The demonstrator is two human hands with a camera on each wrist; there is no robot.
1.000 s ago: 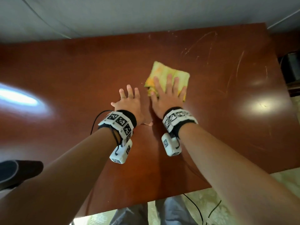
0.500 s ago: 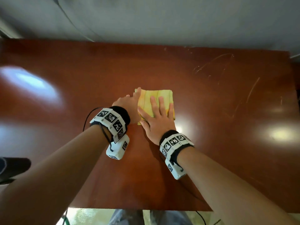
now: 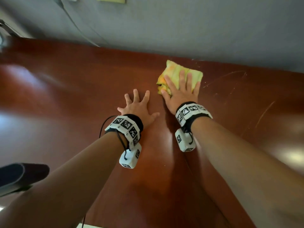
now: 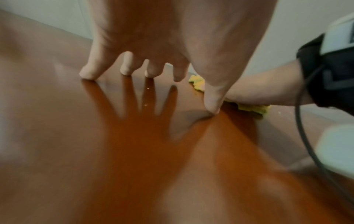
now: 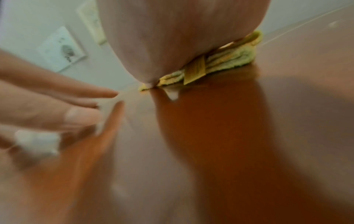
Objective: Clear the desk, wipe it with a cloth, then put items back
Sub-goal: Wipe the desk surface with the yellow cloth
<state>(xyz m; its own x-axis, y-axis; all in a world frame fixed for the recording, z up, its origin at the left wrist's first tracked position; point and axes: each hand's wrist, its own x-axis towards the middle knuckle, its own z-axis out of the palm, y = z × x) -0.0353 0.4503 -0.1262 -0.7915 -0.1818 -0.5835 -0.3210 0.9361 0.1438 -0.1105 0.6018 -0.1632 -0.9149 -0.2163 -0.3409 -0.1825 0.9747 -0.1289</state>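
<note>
Since half a second ago, the yellow cloth (image 3: 179, 76) has slid away to the desk's (image 3: 65, 99) far edge, and the left hand (image 3: 138, 107) has come off it. That hand now rests beside it, fingers spread wide on bare wood. The right hand (image 3: 181, 89) presses flat on the cloth, fingers straight. Only the right wrist view shows a wall socket (image 5: 61, 48) and the cloth's folded layers.

Desk (image 3: 82, 112) glossy reddish-brown wood, faintly scratched; cloth (image 3: 177, 72) soft yellow terry, matt, folded.
</note>
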